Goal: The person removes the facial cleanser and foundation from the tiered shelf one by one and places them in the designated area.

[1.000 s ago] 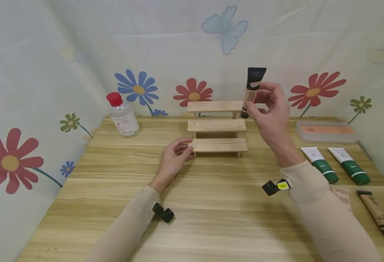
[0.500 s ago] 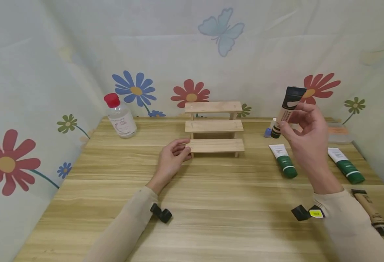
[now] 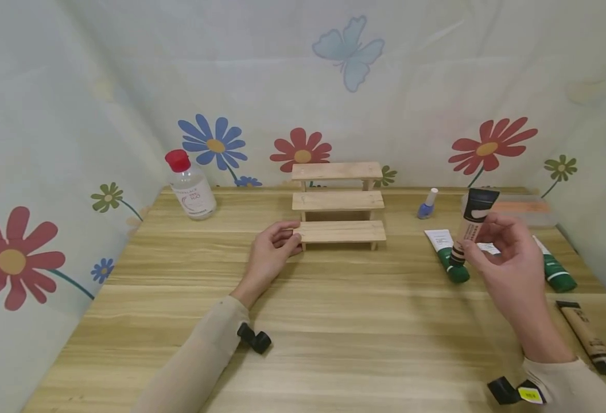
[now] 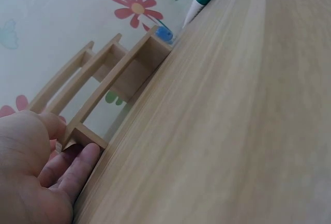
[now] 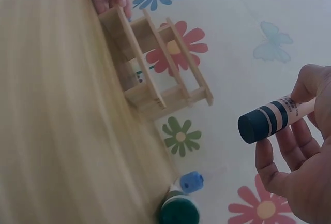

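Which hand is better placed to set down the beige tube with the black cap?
Right. The right hand already grips the beige tube with the black cap above the table, while the left hand rests against the wooden three-step stand.

Honestly nothing's really readable here. The far-left bottle (image 3: 191,185) has a pink-printed label, and the tube (image 3: 471,222) has small print, but both are too blurry.

This looks like a small staged recording booth rather than a lived-in room: a pale wooden table (image 3: 334,321) is enclosed by a white cloth backdrop printed with flowers and butterflies (image 3: 303,86), with cosmetics laid out around a three-step wooden display stand (image 3: 338,201).
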Demonstrator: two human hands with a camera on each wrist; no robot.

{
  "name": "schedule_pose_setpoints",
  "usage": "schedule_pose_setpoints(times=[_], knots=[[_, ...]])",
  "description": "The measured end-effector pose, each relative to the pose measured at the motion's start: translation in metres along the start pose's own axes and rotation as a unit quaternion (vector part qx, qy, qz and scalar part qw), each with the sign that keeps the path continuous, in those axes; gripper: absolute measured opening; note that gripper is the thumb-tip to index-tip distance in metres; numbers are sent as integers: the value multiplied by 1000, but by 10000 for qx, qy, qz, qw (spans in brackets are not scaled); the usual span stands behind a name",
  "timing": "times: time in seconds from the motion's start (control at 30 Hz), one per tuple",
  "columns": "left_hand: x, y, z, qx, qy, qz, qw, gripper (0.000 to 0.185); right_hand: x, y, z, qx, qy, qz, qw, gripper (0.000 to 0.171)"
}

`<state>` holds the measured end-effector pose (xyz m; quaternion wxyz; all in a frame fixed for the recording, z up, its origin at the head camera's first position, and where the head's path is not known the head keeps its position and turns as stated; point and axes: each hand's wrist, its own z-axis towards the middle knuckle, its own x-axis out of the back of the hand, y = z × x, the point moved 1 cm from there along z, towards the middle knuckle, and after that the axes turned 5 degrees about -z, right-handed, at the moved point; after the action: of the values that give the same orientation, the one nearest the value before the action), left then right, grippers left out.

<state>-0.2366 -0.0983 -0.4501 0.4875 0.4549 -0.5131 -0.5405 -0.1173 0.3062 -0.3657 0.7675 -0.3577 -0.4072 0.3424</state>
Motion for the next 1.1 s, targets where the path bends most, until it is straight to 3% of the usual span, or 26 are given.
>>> schedule_pose_setpoints(times=[0.17,0.4,0.77,1.1], knots=[[-1,0,-1,21,23,-3,10000,29,7,16,-22,-211,-172,-66,9996,48],[-2,0,-1,3,30,33,10000,29,16,33,-48,-616,-368,447,9964,51],[-2,0,-1,21,41,38,10000,30,27,51,-80,-1034,-918,-648,9883,43],[0,0,-3,-24,-19,-8,10000,30,31,58,-89,-1342,-1257,-1087,9769,45]])
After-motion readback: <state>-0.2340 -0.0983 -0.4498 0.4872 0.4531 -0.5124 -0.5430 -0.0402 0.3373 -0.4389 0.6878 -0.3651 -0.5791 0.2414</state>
